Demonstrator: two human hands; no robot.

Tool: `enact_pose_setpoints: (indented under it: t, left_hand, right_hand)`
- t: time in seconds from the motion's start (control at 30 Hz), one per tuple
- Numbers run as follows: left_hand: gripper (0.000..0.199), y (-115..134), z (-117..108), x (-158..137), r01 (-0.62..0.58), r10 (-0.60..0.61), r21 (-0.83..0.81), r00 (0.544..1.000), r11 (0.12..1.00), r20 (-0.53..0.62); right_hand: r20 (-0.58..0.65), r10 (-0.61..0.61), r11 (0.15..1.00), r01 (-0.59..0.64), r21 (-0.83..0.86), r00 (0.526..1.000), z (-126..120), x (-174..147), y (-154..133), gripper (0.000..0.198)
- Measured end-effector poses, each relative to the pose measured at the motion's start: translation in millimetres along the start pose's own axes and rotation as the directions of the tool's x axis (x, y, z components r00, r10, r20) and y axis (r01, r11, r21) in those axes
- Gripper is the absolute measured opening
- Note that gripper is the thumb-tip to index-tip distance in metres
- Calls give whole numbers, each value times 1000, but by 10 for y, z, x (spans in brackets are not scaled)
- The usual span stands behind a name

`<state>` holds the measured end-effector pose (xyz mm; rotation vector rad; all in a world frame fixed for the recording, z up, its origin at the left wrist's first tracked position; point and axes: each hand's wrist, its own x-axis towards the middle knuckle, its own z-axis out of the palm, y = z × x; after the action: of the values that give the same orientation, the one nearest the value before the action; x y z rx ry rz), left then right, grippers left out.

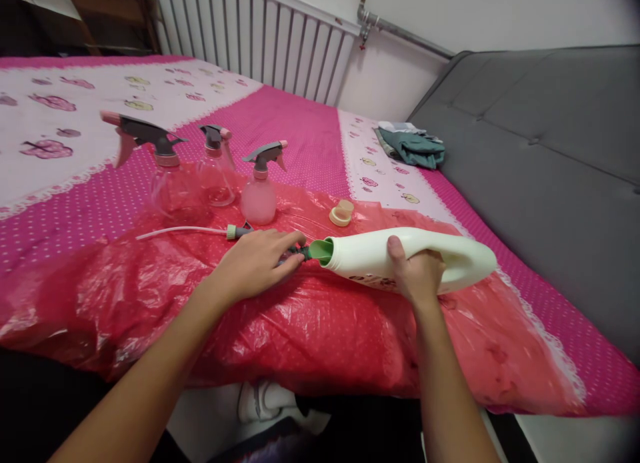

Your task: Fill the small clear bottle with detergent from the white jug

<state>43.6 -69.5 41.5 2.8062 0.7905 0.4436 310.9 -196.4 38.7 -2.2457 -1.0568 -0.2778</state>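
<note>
My right hand [420, 273] grips the handle of a pale detergent jug [370, 253], which lies tipped almost level with its green pouring spout [321, 250] facing left. At the spout, my left hand [260, 263] closes its fingers round the dark neck of a small bottle [299, 251]; the hand hides most of its body. Beside the left hand lies a loose spray head [243, 230] with a green collar and a long pale tube. The jug's yellowish cap [342, 213] rests behind the spout.
Behind my left hand stand a large pink spray bottle [173, 189], a second clear pink one [218, 179] and a round one [259, 199] with cloudy contents. Red plastic sheeting [320, 336] covers the bed's front. Folded clothes [413, 146] lie by the grey headboard [540, 129].
</note>
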Motion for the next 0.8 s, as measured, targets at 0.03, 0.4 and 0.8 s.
enact_pose_setpoints:
  t: [0.03,0.4,0.8]
  left_hand:
    - [34,0,0,1,-1,1,-3,1000,1000,0]
    - [33,-2,-2,6,-6,6,-17,1000,1000,5]
    - [32,-13,7,13,-8,8,-35,1000,999,-4]
  right_hand:
    - [3,3,1000,-3,2,1000,-1,-1,-1,107]
    - [5,0,1000,0,0,1000,-4,5,-12,104]
    - [7,2,1000,-2,13,1000,3,7,-2,109]
